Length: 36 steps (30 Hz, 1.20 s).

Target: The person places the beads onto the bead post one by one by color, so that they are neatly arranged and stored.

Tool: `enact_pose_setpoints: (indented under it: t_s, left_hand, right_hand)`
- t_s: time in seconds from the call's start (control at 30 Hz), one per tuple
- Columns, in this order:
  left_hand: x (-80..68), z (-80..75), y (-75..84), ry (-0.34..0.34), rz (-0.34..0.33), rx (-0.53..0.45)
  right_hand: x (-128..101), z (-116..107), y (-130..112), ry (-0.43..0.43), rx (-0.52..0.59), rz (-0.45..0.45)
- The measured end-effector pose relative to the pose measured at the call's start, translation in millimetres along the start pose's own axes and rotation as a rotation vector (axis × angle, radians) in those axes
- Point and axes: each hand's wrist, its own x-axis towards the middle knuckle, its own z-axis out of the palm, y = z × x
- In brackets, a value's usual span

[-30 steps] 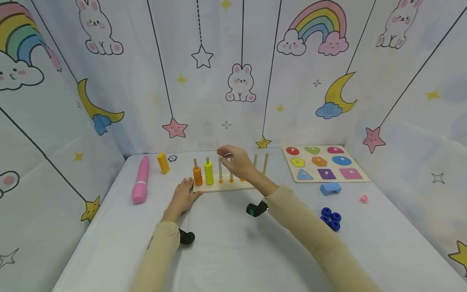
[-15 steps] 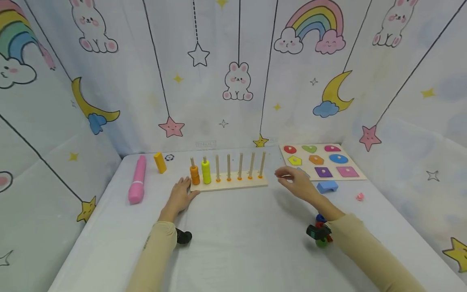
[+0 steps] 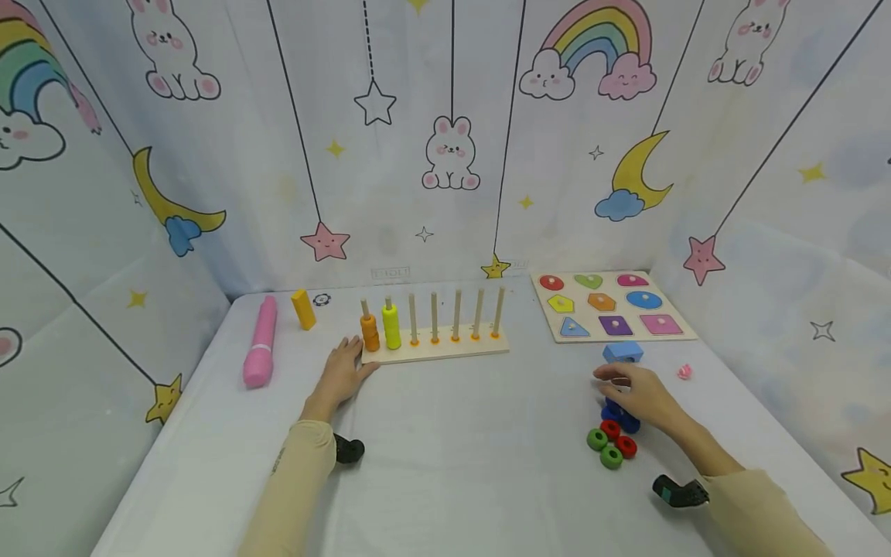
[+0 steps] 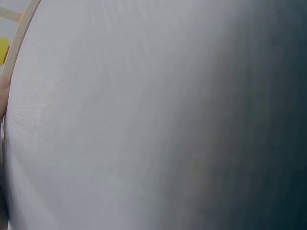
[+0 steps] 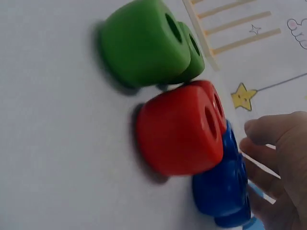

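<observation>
In the head view, my left hand (image 3: 341, 374) rests on the table with its fingers extended and touches the left end of a wooden peg board (image 3: 445, 350). Orange beads (image 3: 370, 334) sit on the board's first peg and yellow-green beads (image 3: 391, 328) on the second; the other pegs are bare. Over at the right, my right hand (image 3: 643, 396) hovers at several blue beads (image 3: 629, 422), partly covering them. Its fingers are loosely bent with nothing seen between them. Two red beads (image 5: 180, 132) and two green beads (image 5: 144, 45) lie on the near side of the blue ones.
A shape puzzle board (image 3: 650, 323) lies at the back right, with a blue block (image 3: 623, 352) and a small pink piece (image 3: 685, 372) before it. At the left are a pink bottle-like object (image 3: 261, 344) and a yellow-orange block (image 3: 303, 309).
My right hand has moved from above the peg board rightward and nearer, down to the blue beads. The left hand has stayed at the board's end. The view has shifted slightly.
</observation>
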Motion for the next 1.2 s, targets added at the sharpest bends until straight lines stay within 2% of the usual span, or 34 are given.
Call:
enact_pose_setpoints:
  t_s: [0.43,0.73,0.83,0.97,1.2]
  left_hand:
    - [0.5,-2.4,3.2,-0.015,-0.025,-0.003]
    - [2.7,-1.5,4.7,-0.026,-0.038,-0.014]
    - [2.9,-2.9,7.1,-0.037,-0.057,-0.019]
    - [2.8,-5.6,10.3,-0.046,-0.07,-0.004]
    - [3.7,-3.3,11.7,-0.038,-0.064,-0.003]
  right_hand:
    - [-16,-10,1,-0.085,-0.071,-0.082]
    - [-19,-16,2,-0.136,-0.049,-0.058]
    - [-14,-13,4,-0.109,-0.052,-0.046]
    - [1,-5,-1,-0.032,-0.044,-0.048]
    - [47,14,-41,0.084,0.032,-0.125]
